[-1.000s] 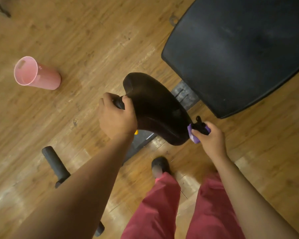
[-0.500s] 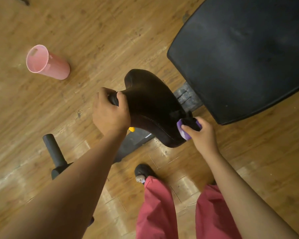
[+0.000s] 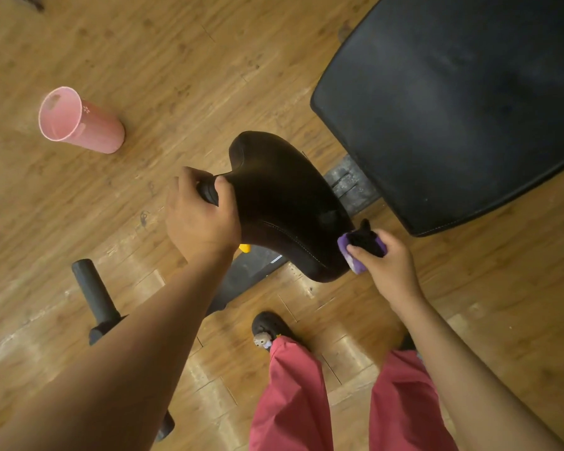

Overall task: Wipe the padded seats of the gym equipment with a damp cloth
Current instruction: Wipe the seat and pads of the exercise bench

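Two black padded pieces filled the view: a glossy, saddle-shaped seat (image 3: 284,203) with a stitched seam along its edge, and beyond it a broad, flat bench pad (image 3: 453,102) with rounded corners and a duller, faintly scuffed skin. The left hand (image 3: 199,219) gripped the seat's narrow nose, its fingers (image 3: 186,173) curled over the tip and the thumb pressed on the upper side. The right hand (image 3: 388,265) pinched a bunched purple-and-black cloth (image 3: 343,244), fingers closed tightly round it, and held it against the seat's wide rear corner, so that the cloth touched the padding just beside the seam. A worn grey metal frame (image 3: 349,187) joined seat and pad, and a small yellow knob (image 3: 245,248) showed under the seat by the left wrist. A black foam-covered roller bar (image 3: 93,291) stuck out near the left forearm. Everything stood on a wooden plank floor (image 3: 209,60), warm brown and shiny in patches, where a pink plastic cup (image 3: 79,120) sat well apart to the left. Red trousers (image 3: 290,402) and a dark shoe (image 3: 271,325) appeared below.
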A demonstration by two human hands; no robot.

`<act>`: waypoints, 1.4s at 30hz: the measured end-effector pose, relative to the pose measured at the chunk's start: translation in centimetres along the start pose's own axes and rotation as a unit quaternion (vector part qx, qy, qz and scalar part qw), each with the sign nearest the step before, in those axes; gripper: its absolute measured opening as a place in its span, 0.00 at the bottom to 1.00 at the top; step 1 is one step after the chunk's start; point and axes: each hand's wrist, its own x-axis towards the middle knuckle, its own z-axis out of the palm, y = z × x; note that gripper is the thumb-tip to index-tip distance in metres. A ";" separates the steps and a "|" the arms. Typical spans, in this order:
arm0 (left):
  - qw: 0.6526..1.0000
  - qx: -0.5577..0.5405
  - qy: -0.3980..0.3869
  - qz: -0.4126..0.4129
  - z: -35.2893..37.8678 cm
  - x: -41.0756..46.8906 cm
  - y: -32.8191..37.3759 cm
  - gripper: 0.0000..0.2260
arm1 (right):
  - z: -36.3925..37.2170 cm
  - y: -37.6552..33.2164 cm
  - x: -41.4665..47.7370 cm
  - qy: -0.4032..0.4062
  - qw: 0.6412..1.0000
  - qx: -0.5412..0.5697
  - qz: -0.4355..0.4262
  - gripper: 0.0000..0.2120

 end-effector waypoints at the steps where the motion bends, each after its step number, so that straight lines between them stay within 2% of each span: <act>1: 1.000 0.002 0.001 -0.001 0.0 0.0 0.1 0.14 | 0.5 -1.0 -0.1 -0.017 1.000 -0.003 -0.019 0.09; 3: 1.000 0.007 0.001 -0.002 0.0 -0.1 0.1 0.15 | 1.6 -2.9 0.7 -0.031 0.998 -0.009 -0.052 0.09; 7: 1.000 0.008 -0.001 0.000 -0.1 -0.2 0.1 0.14 | 2.4 -4.0 4.8 -0.009 0.996 -0.053 -0.075 0.06; 11: 1.000 0.010 -0.003 0.006 -0.1 -0.2 0.1 0.13 | 1.1 -1.7 7.5 0.020 0.993 -0.116 -0.023 0.11; 14: 1.000 0.009 0.000 0.007 -0.1 -0.1 0.0 0.15 | 0.3 -1.4 5.9 0.021 0.992 -0.121 -0.017 0.09; 21: 1.000 0.005 -0.001 0.009 0.1 -0.1 -0.3 0.12 | 2.1 -4.7 2.7 -0.067 0.991 -0.071 -0.093 0.08; 23: 1.000 0.008 -0.001 0.012 0.1 -0.1 -0.2 0.12 | 1.6 -5.2 4.5 -0.079 0.990 -0.092 -0.071 0.06; 26: 1.000 0.011 0.001 0.016 0.0 -0.1 -0.2 0.14 | -0.4 -5.1 7.6 -0.108 0.985 -0.135 0.012 0.12; 30: 1.000 0.009 -0.004 0.021 0.0 0.1 -0.3 0.15 | -2.8 -6.9 8.4 -0.209 0.970 0.009 0.120 0.13; 32: 1.000 0.008 -0.007 0.018 0.0 0.1 -0.3 0.13 | -2.9 -7.1 8.7 -0.257 0.953 0.012 0.158 0.19; 34: 1.000 0.006 -0.009 0.016 0.0 0.0 -0.3 0.13 | -1.8 -7.2 8.5 -0.291 0.940 -0.028 0.176 0.18; 39: 1.000 0.009 -0.012 0.012 0.0 0.1 -0.3 0.17 | 0.2 -7.0 10.0 -0.265 0.944 -0.091 0.177 0.15; 42: 1.000 0.008 -0.015 0.014 -0.1 0.0 -0.3 0.17 | -0.2 -7.1 10.5 -0.229 0.950 -0.144 0.158 0.06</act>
